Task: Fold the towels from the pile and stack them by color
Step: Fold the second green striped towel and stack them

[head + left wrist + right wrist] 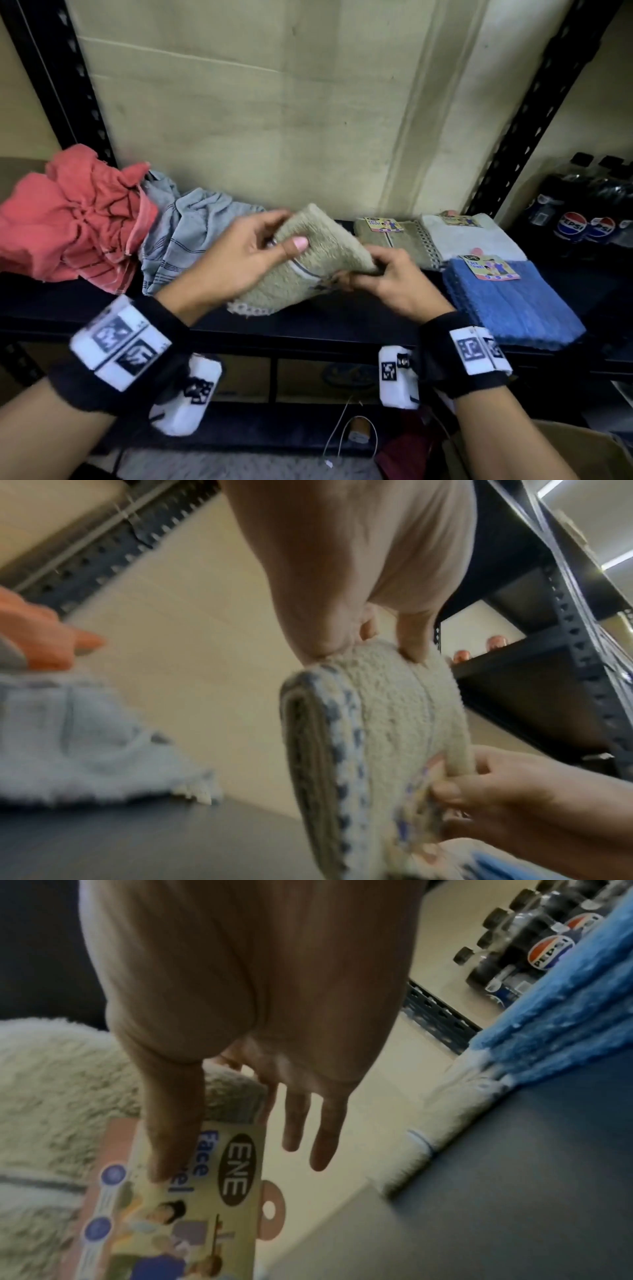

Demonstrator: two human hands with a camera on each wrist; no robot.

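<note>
The folded beige face towel is held off the black shelf, near the middle of the head view, between both hands. The left hand grips its upper edge, thumb pressed on the near face and the other fingers curled behind. The right hand pinches the towel's lower corner where the printed card label sits; in the right wrist view the thumb lies on that label, two fingers hang straight and free, and the rest are hidden behind the cloth.

At about 2 o'clock from the towel lie a matching beige folded towel, then a pale folded towel, with a blue folded towel at 3 o'clock. The unfolded pile sits at 9 to 10 o'clock: a red cloth and a grey striped cloth.

The main risk, as I judge it, is the fold springing open: only two edges are held, and thick terry layers tend to slide apart if either hold loosens during the carry. The stiff label could catch and twist the corner. Setting it down carelessly could land it on the pale or blue towel, or nudge the beige one askew. The soda bottles at 2 o'clock seem well clear.
</note>
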